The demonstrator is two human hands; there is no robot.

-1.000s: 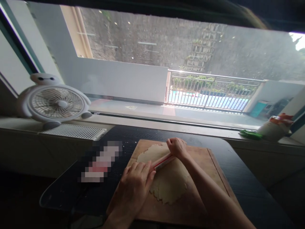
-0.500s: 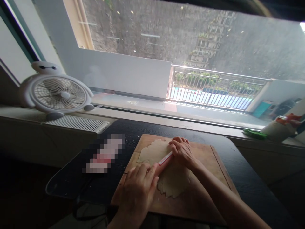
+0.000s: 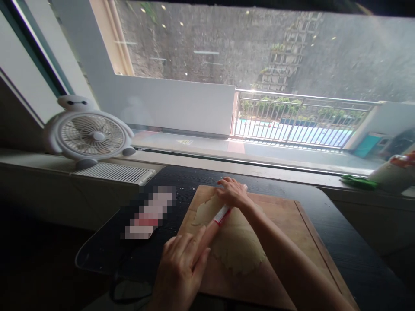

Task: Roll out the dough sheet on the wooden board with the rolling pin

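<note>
A wooden rolling pin [image 3: 206,236] with a white-and-red label lies slantwise across a thin sheet of pale dough [image 3: 241,242]. My left hand [image 3: 182,261] is over its near end, fingers laid along the wood and thumb on the other side. Over the far end is my right hand [image 3: 231,192], its fingers curved across the pin and the palm pressing down. Ragged edges run round the dough, which spreads on a wooden board [image 3: 285,233]. My right forearm hides part of the dough and the board.
The board rests on a dark table [image 3: 327,216]. A blurred-out pinkish item [image 3: 149,216] lies left of the board. On the sill stand a white character-shaped fan [image 3: 95,136] and, at right, a green cloth-like thing [image 3: 358,182] beside a pale container [image 3: 389,177]. A window is behind.
The pin has rolled leftward over the dough, with both hands on it. My right hand has shifted left and slightly away. The whole view has moved a little.
</note>
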